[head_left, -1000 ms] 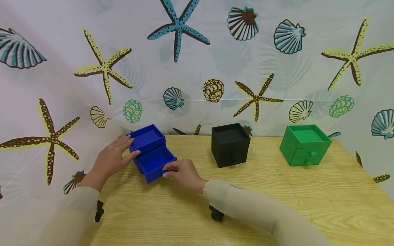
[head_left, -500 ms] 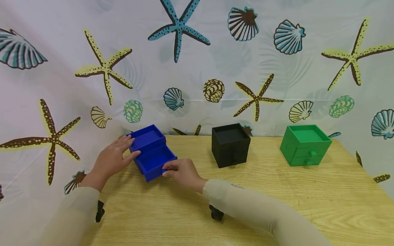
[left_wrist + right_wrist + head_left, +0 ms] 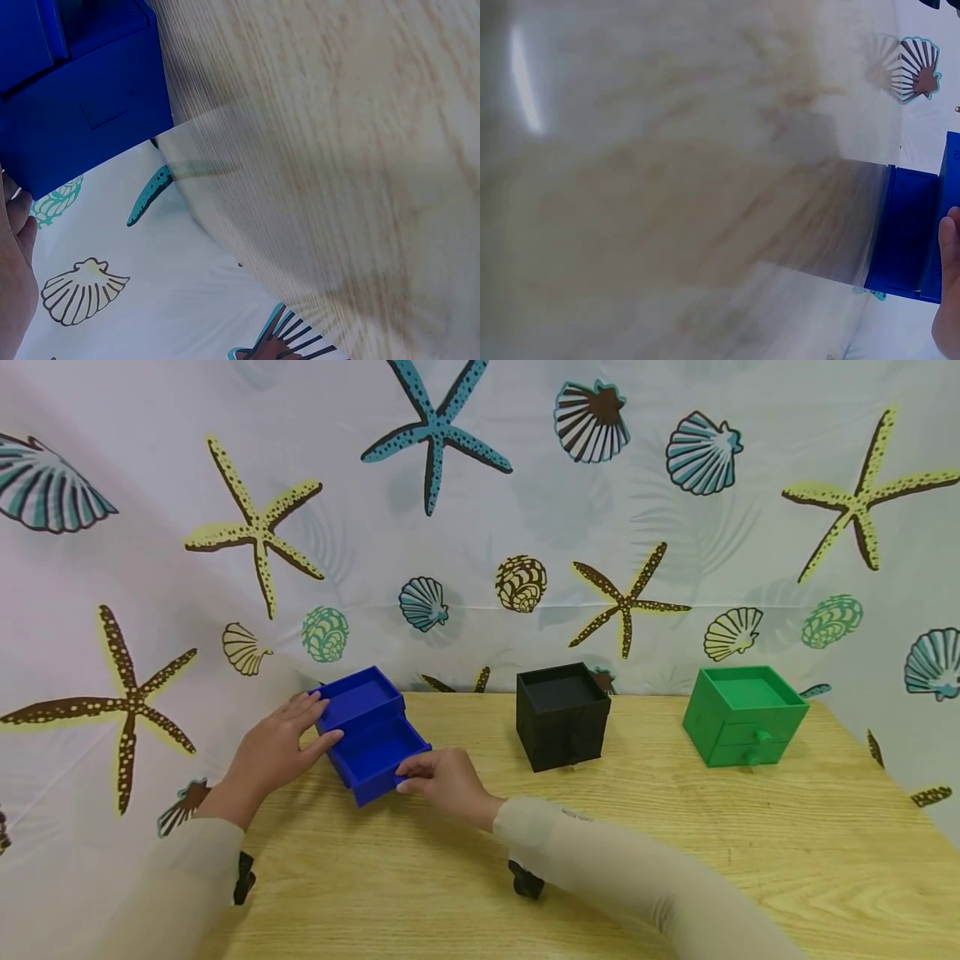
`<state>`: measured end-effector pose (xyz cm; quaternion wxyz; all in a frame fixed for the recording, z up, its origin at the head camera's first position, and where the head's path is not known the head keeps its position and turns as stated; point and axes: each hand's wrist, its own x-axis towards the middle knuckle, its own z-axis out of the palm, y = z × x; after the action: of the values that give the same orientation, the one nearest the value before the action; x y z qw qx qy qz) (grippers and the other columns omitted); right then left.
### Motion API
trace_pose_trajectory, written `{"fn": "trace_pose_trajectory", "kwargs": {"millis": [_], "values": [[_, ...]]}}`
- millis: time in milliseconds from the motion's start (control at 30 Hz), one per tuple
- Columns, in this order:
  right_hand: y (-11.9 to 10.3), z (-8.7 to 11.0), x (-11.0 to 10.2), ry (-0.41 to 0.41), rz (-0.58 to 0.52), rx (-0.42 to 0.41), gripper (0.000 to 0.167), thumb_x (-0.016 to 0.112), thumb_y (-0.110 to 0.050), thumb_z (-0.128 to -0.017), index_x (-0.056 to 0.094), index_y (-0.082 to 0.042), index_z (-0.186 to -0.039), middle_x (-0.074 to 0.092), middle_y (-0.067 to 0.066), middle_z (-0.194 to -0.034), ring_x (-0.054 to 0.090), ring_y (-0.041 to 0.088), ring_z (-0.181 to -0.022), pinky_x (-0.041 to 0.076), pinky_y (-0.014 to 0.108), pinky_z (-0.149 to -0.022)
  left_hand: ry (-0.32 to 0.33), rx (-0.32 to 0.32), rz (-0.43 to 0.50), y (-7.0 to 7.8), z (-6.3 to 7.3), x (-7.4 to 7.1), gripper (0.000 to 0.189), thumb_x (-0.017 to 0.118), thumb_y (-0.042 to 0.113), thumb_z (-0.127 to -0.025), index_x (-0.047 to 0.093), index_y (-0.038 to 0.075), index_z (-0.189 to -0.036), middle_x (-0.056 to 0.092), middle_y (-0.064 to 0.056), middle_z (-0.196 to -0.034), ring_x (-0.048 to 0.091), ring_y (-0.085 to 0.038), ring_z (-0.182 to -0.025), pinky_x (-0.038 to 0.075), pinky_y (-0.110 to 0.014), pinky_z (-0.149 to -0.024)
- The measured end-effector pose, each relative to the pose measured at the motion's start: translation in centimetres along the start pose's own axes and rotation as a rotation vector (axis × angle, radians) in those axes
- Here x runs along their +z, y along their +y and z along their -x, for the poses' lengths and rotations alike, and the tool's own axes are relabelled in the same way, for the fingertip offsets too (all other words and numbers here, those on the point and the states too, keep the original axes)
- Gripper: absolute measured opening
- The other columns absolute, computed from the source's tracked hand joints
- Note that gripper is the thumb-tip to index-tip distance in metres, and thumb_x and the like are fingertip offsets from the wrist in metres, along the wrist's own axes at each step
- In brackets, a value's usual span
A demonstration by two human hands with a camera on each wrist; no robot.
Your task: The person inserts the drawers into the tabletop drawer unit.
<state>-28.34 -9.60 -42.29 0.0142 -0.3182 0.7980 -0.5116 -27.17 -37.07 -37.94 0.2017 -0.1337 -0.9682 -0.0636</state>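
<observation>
A small blue drawer box (image 3: 360,695) with an open-topped tray stands at the left of the table. Its lower drawer (image 3: 377,748) is pulled well out, and nothing lies in it. My left hand (image 3: 272,750) rests on the box's left side and top rim, thumb stretched towards the front. My right hand (image 3: 452,787) pinches the drawer's knob, which the fingertips mostly hide. In the left wrist view, fingers of the left hand (image 3: 16,262) touch the blue box's side (image 3: 86,112). The right wrist view has the right hand (image 3: 950,289) against blue panels (image 3: 906,225).
A black drawer box (image 3: 561,722) stands mid-table, and a green drawer box (image 3: 744,714) with two knobs stands at the right. Both are closed. Behind the wooden table (image 3: 420,885) hangs a white curtain (image 3: 480,539) with starfish and shells.
The dark gap behind the lower drawer has gone, and the drawer sits very slightly nearer the box. Both hands keep nearly the same places.
</observation>
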Motion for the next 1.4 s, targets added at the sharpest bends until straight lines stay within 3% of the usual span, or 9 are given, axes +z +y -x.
{"fn": "trace_pose_trajectory", "kwargs": {"millis": [567, 933, 1200, 1400], "values": [[-0.2, -1.9, 0.6, 0.018, -0.006, 0.019, 0.012, 0.075, -0.012, -0.084, 0.077, -0.009, -0.096, 0.072, -0.004, -0.089, 0.064, 0.001, -0.078, 0.052, 0.015, -0.067, -0.019, -0.015, 0.013, -0.3, 0.0, 0.2, 0.072, 0.055, 0.052, -0.096, 0.047, -0.004, -0.141, 0.041, -0.025, -0.146, 0.034, -0.042, -0.136, 0.032, -0.059, -0.106], [0.1, -3.2, 1.4, 0.065, -0.001, -0.009, 0.012, 0.074, -0.015, -0.086, 0.077, -0.011, -0.097, 0.073, -0.005, -0.095, 0.064, -0.002, -0.079, 0.052, 0.015, -0.068, -0.005, 0.008, 0.015, -0.3, -0.1, -0.1, 0.069, 0.058, 0.048, -0.096, 0.048, -0.004, -0.141, 0.042, -0.024, -0.146, 0.034, -0.041, -0.137, 0.033, -0.058, -0.106], [0.4, -4.1, 2.2, 0.098, -0.058, 0.043, 0.011, 0.075, -0.013, -0.086, 0.076, -0.012, -0.096, 0.072, -0.008, -0.093, 0.063, -0.001, -0.08, 0.052, 0.016, -0.069, -0.032, -0.006, 0.029, -0.1, 0.1, 0.0, 0.071, 0.056, 0.05, -0.096, 0.047, -0.004, -0.141, 0.04, -0.024, -0.147, 0.031, -0.04, -0.138, 0.031, -0.057, -0.107], [0.3, -4.8, 2.4, 0.106, -0.112, 0.094, 0.011, 0.075, -0.013, -0.086, 0.076, -0.013, -0.097, 0.071, -0.008, -0.092, 0.063, 0.001, -0.08, 0.052, 0.017, -0.069, -0.003, 0.006, 0.035, -0.2, 0.1, 0.2, 0.069, 0.057, 0.048, -0.096, 0.049, -0.004, -0.14, 0.042, -0.024, -0.146, 0.034, -0.041, -0.136, 0.033, -0.057, -0.106]]}}
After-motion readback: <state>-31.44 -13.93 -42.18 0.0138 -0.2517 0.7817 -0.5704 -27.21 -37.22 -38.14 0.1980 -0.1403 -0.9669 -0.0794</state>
